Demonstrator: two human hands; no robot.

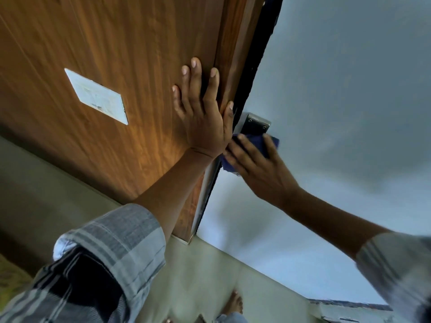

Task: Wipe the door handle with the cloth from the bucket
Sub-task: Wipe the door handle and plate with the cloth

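Two hands work at the edge of a wooden door (112, 54); a white plate (96, 96) is fixed on its face, a pale wall (349, 89) beside. Left hand (205, 117) lies flat on the wood, fingers spread wide, holding nothing. Right hand (258, 166) presses a dark blue cloth (256, 142) against the metal door handle (256, 124), fingers curled over it. Cloth and hand cover most of the handle; only its screwed plate shows. Bare foot (234, 304) below, blurred.
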